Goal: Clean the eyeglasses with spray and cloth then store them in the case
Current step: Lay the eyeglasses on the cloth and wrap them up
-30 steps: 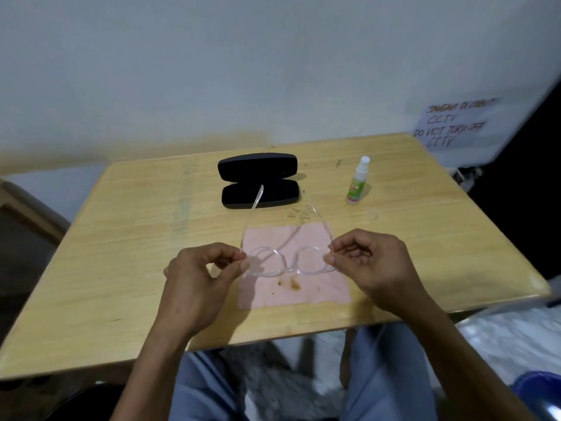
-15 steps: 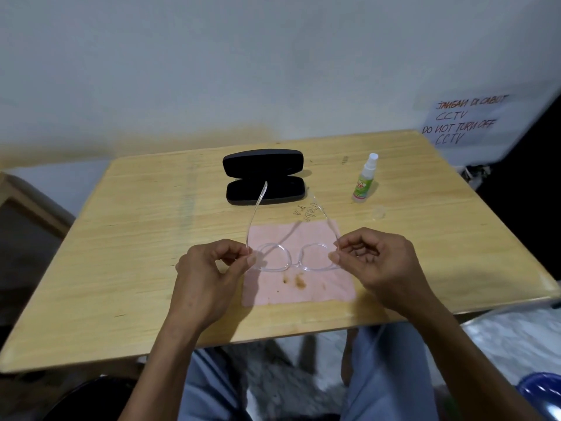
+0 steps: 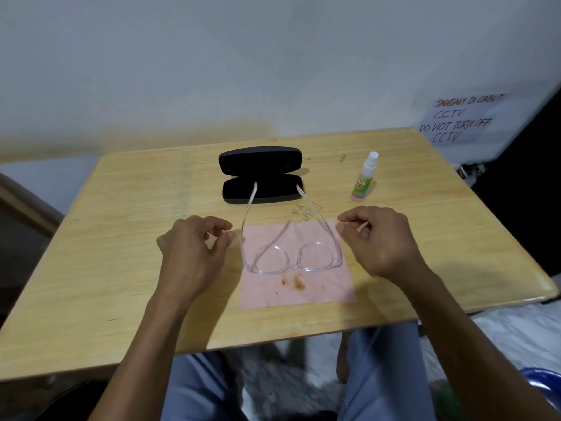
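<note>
Clear-framed eyeglasses (image 3: 294, 259) lie on a pink cloth (image 3: 299, 288) with their arms unfolded, pointing away from me toward the case. The cloth has brown stains near its middle. An open black case (image 3: 260, 175) sits just beyond the cloth. A small spray bottle (image 3: 363, 177) with a white cap stands upright to the right of the case. My left hand (image 3: 192, 253) hovers left of the glasses and my right hand (image 3: 379, 240) hovers right of them. Both hands are empty with fingers loosely curled and apart from the frame.
Everything rests on a light wooden table (image 3: 121, 253) set against a pale wall. A handwritten paper sign (image 3: 455, 118) hangs at the right. My knees show below the table's near edge. A blue object (image 3: 543, 381) sits at the lower right.
Both hands held the glasses by the frame's corners above the cloth. Now the glasses lie on the cloth and both hands have let go and drawn apart sideways.
</note>
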{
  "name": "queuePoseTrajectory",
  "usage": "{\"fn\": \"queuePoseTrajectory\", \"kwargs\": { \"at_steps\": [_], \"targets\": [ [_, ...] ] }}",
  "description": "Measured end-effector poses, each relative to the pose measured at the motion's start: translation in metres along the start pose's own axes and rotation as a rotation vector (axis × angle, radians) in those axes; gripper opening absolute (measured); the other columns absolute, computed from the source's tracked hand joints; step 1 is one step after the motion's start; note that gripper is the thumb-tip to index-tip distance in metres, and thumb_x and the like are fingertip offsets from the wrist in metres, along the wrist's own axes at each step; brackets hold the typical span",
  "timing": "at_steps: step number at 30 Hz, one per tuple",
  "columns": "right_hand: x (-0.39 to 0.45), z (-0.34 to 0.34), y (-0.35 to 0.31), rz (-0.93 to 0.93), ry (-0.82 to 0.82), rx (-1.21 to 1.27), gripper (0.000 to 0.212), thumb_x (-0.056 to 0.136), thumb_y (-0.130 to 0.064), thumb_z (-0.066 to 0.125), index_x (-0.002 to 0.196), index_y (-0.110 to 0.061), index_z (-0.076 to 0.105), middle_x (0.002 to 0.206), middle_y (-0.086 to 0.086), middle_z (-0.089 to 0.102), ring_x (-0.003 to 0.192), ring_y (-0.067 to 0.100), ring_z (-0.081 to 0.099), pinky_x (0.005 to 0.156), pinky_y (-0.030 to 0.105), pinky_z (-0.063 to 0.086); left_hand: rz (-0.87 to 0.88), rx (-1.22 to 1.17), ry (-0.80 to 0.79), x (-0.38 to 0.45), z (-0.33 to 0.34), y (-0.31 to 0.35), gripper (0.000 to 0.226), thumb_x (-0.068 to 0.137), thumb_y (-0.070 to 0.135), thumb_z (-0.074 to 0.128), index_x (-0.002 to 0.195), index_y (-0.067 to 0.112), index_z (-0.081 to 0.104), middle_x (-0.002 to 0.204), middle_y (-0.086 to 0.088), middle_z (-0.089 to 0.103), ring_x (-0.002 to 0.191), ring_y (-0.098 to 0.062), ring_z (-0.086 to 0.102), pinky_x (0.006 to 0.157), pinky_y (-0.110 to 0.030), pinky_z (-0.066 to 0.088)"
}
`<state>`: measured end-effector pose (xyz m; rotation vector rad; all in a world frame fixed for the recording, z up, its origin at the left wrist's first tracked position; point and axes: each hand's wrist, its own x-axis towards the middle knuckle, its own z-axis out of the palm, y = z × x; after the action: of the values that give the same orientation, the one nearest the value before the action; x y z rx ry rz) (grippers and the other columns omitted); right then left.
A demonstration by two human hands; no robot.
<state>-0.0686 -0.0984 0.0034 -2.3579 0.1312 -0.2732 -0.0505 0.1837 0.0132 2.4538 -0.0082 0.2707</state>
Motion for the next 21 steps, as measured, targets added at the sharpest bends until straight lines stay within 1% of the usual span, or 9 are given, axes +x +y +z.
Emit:
{"fn": "queuePoseTrajectory", "kwargs": {
  "at_steps": [1, 4, 6, 8, 11, 14, 17, 19, 21],
  "targets": [
    [0.005, 0.004, -0.001, 0.012, -0.018, -0.04, 0.017, 0.09, -0.02, 0.07, 0.105, -0.016, 0.077, 0.078, -0.006, 0.069, 0.063, 0.008, 0.056, 0.071, 0.023, 0.044, 0.005, 0.027, -0.017, 0.006, 0.003, -0.001, 0.014, 0.085, 0.034, 0.071, 0.096, 0.026, 0.075, 0.092, 0.005, 0.069, 0.091, -0.02, 0.06, 0.089, -0.039, 0.033],
    [0.016, 0.014, -0.005, 0.056, -0.058, -0.144, 0.022, 0.091, -0.024, 0.067, 0.112, -0.02, 0.076, 0.091, -0.003, 0.074, 0.088, 0.017, 0.066, 0.077, 0.027, 0.046, 0.027, 0.066, -0.072, 0.021, 0.013, -0.001, 0.013, 0.084, 0.037, 0.073, 0.094, 0.031, 0.077, 0.096, 0.002, 0.07, 0.101, -0.024, 0.06, 0.084, -0.039, 0.03],
    [0.019, 0.019, -0.007, 0.093, -0.067, -0.168, 0.022, 0.091, -0.028, 0.07, 0.111, -0.02, 0.076, 0.096, -0.002, 0.076, 0.094, 0.019, 0.067, 0.079, 0.029, 0.049, 0.051, 0.08, -0.105, 0.027, 0.019, -0.001, 0.008, 0.082, 0.038, 0.074, 0.088, 0.036, 0.077, 0.094, 0.004, 0.07, 0.104, -0.023, 0.058, 0.079, -0.037, 0.026],
    [0.021, 0.021, -0.008, 0.12, -0.063, -0.172, 0.015, 0.09, -0.03, 0.072, 0.102, -0.022, 0.077, 0.088, -0.004, 0.073, 0.087, 0.017, 0.065, 0.075, 0.028, 0.048, 0.078, 0.099, -0.119, 0.031, 0.023, 0.002, 0.003, 0.079, 0.036, 0.077, 0.081, 0.038, 0.077, 0.085, 0.014, 0.066, 0.103, -0.022, 0.058, 0.073, -0.035, 0.018],
    [0.021, 0.022, -0.007, 0.126, -0.063, -0.162, 0.007, 0.089, -0.03, 0.073, 0.085, -0.024, 0.075, 0.075, -0.01, 0.069, 0.082, 0.017, 0.066, 0.071, 0.031, 0.051, 0.076, 0.095, -0.126, 0.032, 0.026, 0.002, 0.008, 0.076, 0.031, 0.08, 0.071, 0.036, 0.077, 0.068, 0.028, 0.051, 0.1, -0.021, 0.059, 0.07, -0.033, 0.013],
    [0.022, 0.023, -0.006, 0.116, -0.083, -0.166, 0.01, 0.09, -0.028, 0.072, 0.081, -0.023, 0.072, 0.075, -0.008, 0.069, 0.08, 0.019, 0.064, 0.071, 0.032, 0.052, 0.087, 0.13, -0.143, 0.034, 0.027, 0.0, 0.018, 0.08, 0.029, 0.077, 0.066, 0.038, 0.071, 0.07, 0.02, 0.053, 0.097, -0.02, 0.057, 0.069, -0.033, 0.014],
    [0.022, 0.018, -0.005, 0.073, -0.117, -0.119, 0.011, 0.091, -0.024, 0.07, 0.082, -0.019, 0.072, 0.071, -0.011, 0.067, 0.07, 0.011, 0.06, 0.063, 0.024, 0.046, 0.081, 0.107, -0.164, 0.033, 0.024, 0.003, 0.027, 0.081, 0.026, 0.073, 0.058, 0.034, 0.061, 0.077, 0.014, 0.061, 0.09, -0.015, 0.06, 0.072, -0.035, 0.024],
    [0.017, 0.008, -0.005, 0.038, -0.131, -0.034, 0.011, 0.091, -0.019, 0.07, 0.082, -0.015, 0.072, 0.058, -0.016, 0.062, 0.055, 0.003, 0.054, 0.054, 0.012, 0.036, 0.01, -0.015, -0.215, 0.032, 0.018, 0.0, 0.024, 0.081, 0.032, 0.073, 0.058, 0.029, 0.066, 0.082, 0.014, 0.068, 0.086, -0.012, 0.062, 0.087, -0.043, 0.04],
    [0.01, -0.002, -0.002, 0.014, -0.167, 0.082, 0.011, 0.091, -0.019, 0.071, 0.081, -0.015, 0.072, 0.05, -0.012, 0.06, 0.046, 0.005, 0.047, 0.052, 0.014, 0.035, -0.013, -0.162, -0.277, 0.029, 0.01, -0.006, 0.015, 0.079, 0.039, 0.073, 0.065, 0.036, 0.07, 0.09, 0.013, 0.07, 0.089, -0.015, 0.065, 0.092, -0.052, 0.047]
  ]
}}
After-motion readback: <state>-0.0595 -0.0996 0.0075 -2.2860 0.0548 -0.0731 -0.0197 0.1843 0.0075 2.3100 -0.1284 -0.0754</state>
